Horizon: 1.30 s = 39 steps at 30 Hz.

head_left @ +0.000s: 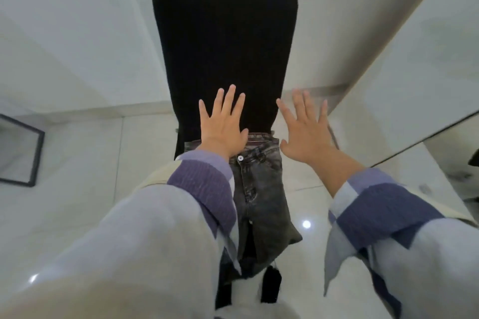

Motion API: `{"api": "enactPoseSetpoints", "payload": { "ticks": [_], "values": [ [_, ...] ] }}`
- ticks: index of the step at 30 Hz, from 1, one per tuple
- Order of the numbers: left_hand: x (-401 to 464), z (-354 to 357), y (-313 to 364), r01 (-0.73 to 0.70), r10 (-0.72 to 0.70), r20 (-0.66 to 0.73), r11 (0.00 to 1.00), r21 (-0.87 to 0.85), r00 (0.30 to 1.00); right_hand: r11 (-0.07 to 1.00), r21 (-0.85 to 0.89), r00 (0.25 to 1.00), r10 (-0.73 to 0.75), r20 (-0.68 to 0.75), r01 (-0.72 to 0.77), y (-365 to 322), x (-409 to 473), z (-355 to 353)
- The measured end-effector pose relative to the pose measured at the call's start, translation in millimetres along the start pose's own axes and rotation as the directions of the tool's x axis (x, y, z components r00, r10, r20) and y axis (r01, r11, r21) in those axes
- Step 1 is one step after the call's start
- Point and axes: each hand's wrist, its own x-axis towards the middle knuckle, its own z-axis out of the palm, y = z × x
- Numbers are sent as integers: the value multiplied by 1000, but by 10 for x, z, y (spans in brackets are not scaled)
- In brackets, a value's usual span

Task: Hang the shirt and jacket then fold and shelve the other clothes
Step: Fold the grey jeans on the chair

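A pair of dark grey washed jeans (261,189) lies along the seat of a black chair (223,46), waistband and button toward the chair's tall back. My left hand (224,122) is spread flat with straight fingers in front of the chair back, just above the waistband. My right hand (305,129) is also spread open, held to the right of the chair over the floor. Neither hand holds anything. Both arms wear pale sleeves with purple and blue cuffs.
Glossy white tiled floor (77,163) surrounds the chair. A black-framed panel (20,150) stands at the left edge. A white wall or cabinet edge (388,72) runs diagonally on the right, with a dark object (474,160) at the far right.
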Motion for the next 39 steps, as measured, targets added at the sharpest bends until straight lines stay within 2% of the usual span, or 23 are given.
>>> {"api": "enactPoseSetpoints", "payload": {
  "ticks": [7, 13, 18, 21, 26, 28, 31, 35, 39],
  "values": [
    [16, 872, -563, 118, -111, 155, 993, -32, 982, 988, 81, 969, -145, 200, 131, -607, 469, 854],
    [271, 1732, -745, 131, -134, 263, 991, 28, 955, 989, 74, 935, -142, 326, 124, -671, 969, 1751],
    [536, 2361, -885, 120, -149, 332, 987, 106, 931, 993, 68, 943, -118, 311, 101, -648, 1380, 2348],
    [650, 2594, -925, 134, -182, 310, 976, 170, 933, 991, 86, 952, -121, 283, 101, -646, 1506, 2555],
    [690, 2670, -871, 167, -229, 206, 945, 280, 951, 989, 51, 963, -149, 224, 141, -663, 1648, 2624],
    [660, 2657, -832, 174, -232, 201, 948, 268, 952, 983, 60, 960, -181, 216, 172, -601, 1633, 2634],
    [622, 2543, -803, 118, -158, 183, 971, 209, 970, 971, 127, 952, -227, 203, 205, -483, 1570, 2664],
    [531, 2267, -772, -60, 20, 163, 968, 242, 986, 961, 119, 941, -271, 203, 251, -477, 1549, 2553],
    [314, 1952, -731, -17, -5, 140, 987, 161, 990, 951, 23, 929, -305, 210, 307, -439, 1331, 2379]
  ]
}}
